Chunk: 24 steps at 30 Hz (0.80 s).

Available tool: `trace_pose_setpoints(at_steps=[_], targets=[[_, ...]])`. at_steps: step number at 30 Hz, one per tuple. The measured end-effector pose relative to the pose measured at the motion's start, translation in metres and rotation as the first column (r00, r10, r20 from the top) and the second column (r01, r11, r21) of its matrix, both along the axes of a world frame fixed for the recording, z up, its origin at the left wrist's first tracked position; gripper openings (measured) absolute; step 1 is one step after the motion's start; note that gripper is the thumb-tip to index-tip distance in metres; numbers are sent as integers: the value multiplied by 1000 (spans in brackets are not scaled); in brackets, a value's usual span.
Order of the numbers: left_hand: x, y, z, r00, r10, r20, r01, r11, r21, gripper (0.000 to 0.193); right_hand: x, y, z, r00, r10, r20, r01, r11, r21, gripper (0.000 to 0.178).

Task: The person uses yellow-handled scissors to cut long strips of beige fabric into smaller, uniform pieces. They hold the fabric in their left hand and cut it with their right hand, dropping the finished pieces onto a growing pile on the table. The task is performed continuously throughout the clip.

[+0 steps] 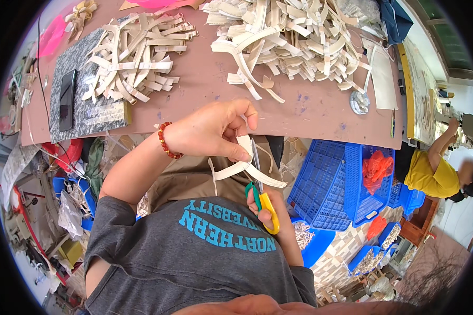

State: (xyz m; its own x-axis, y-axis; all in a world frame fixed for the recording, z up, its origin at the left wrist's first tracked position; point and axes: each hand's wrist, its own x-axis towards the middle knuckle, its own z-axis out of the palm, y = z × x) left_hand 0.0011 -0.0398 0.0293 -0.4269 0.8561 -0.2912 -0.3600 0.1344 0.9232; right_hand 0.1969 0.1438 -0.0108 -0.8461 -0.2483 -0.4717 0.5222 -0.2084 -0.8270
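My left hand [210, 127], with a red bead bracelet at its wrist, pinches a cream strap piece [235, 169] between thumb and fingers. The piece branches into several arms and hangs over my lap, just off the table's near edge. Fingers of my right hand [281, 203] are wrapped round the yellow and green handles of a pair of scissors [268, 206]. Its blades point up toward the table and run beside the strap piece, partly behind it. Whether the blades touch the strap I cannot tell.
On the brown table [194, 86] lie two heaps of cream strap pieces, a smaller left heap [139, 52] and a larger right heap [305, 39]. A phone [67, 100] rests on a speckled stone slab [71, 58]. Blue crates [320, 186] stand right; beyond them is a person in yellow [431, 170].
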Motion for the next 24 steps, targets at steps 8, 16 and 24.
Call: trace_pose_setpoints(at_steps=[8, 16, 24], targets=[[-1, 1, -5, 994, 9, 107, -18, 997, 79, 42, 7, -2, -10, 999, -34, -38, 39, 989, 143, 61], [3, -2, -44, 604, -27, 796, -600, 642, 477, 21, 4, -4, -21, 940, -323, -112, 320, 946, -43, 71], [6, -1, -59, 301, -53, 952, -828, 480, 288, 28, -1, -9, -20, 933, -340, -121, 345, 938, 27, 56]])
